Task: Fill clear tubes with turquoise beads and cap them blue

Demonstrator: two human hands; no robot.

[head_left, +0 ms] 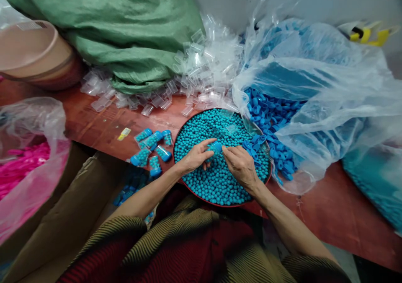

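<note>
My left hand [198,156] holds a small clear tube [212,149] of turquoise beads between thumb and fingers, above a round red-rimmed tray [176,137]. At the tube's right end is a blue cap [217,146]. The fingers of my right hand [240,165] are pinched together at this cap; their tips partly hide it. Turquoise beads [210,190] fill the tray beneath both hands. A small pile of loose blue caps [256,146] lies on the beads at the tray's right side. Left of the tray rest several capped tubes [152,140] with beads inside.
Behind the tray, clear empty tubes [207,71] spill beside a green sack [132,31]. A clear plastic bag [314,77] of blue caps lies open at right. At left are a beige bucket [31,52], a carton [59,211] and a bag of pink pieces [25,165].
</note>
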